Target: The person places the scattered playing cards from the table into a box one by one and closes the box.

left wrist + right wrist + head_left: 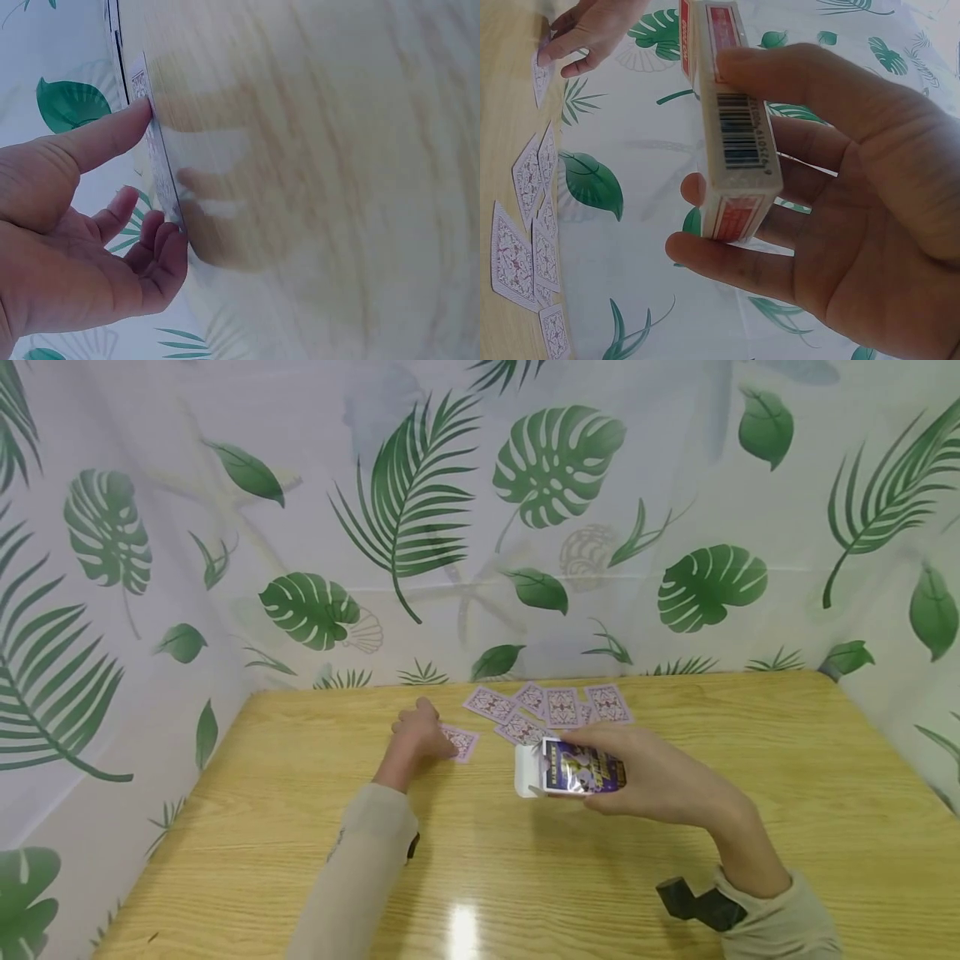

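Observation:
In the head view my left hand [422, 731] is at a playing card [463, 743] with a patterned back, left of the other cards. The left wrist view shows the thumb on one end of this card [159, 154] and curled fingertips at its other end, pinching it close over the wood. My right hand [660, 772] grips a playing-card box [581, 768] above the table, its white flap open toward the left. Seen from the right wrist, the box [739, 135] shows a barcode side, with the thumb on that side and fingers around the far side.
Several face-down cards [561, 707] lie spread and partly overlapping near the table's back edge. The wooden table [510, 877] meets a leaf-printed cloth [450, 635] at the back and left. A dark wrist camera [701, 906] sits on the right sleeve.

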`<action>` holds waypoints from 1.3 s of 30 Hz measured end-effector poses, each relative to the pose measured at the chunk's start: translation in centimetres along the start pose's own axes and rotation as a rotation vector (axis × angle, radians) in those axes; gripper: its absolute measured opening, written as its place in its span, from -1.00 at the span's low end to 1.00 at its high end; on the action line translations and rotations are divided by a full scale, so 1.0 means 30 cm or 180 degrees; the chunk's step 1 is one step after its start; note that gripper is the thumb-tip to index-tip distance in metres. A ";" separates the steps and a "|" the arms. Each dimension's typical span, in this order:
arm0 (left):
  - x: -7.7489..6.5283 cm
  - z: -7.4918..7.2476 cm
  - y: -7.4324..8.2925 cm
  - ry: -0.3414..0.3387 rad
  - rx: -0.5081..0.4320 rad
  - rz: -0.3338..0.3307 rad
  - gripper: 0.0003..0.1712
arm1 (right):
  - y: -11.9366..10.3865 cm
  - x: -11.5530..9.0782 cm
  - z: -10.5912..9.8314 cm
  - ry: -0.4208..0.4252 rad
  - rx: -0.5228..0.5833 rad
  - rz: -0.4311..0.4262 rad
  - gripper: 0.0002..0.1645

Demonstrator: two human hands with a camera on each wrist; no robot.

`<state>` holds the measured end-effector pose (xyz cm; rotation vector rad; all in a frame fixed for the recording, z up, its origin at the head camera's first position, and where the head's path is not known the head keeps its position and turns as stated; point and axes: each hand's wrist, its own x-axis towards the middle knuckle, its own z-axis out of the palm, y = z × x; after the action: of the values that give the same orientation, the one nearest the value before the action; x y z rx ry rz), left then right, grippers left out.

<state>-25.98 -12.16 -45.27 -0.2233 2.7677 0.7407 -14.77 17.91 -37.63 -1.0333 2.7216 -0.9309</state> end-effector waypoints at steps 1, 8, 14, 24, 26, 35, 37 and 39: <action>0.001 0.001 -0.001 0.0004 -0.0032 -0.0008 -0.14 | 0.002 0.000 0.001 -0.0004 -0.0004 0.0000 -0.23; 0.000 0.006 -0.012 -0.0056 -0.0244 -0.0025 -0.11 | 0.014 -0.002 0.003 -0.0001 -0.0027 0.0030 -0.23; 0.003 0.015 -0.028 -0.0104 -0.0380 0.0166 -0.27 | 0.016 -0.005 0.001 -0.0016 -0.0001 0.0058 -0.24; -0.019 -0.036 -0.089 -0.0262 -0.0786 0.0473 -0.87 | 0.018 -0.003 0.002 -0.0006 -0.0029 0.0055 -0.23; -0.030 -0.057 -0.095 -0.0337 -0.0997 0.0577 -0.89 | 0.018 -0.002 0.001 -0.0010 -0.0033 0.0065 -0.23; -0.090 -0.105 -0.092 -0.0414 -0.1910 0.1073 -0.79 | 0.025 0.001 0.006 -0.0008 -0.0067 0.0062 -0.22; -0.116 -0.118 -0.088 -0.0426 -0.2067 0.1190 -0.71 | 0.026 0.002 0.008 0.0007 -0.0093 0.0046 -0.23; -0.148 -0.134 -0.084 -0.0437 -0.2227 0.1293 -0.65 | 0.025 0.004 0.009 0.0018 -0.0123 0.0040 -0.23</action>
<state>-22.07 -16.01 -41.78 0.2631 2.3363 1.7353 -15.20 18.14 -38.27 -1.0204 2.7580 -0.8841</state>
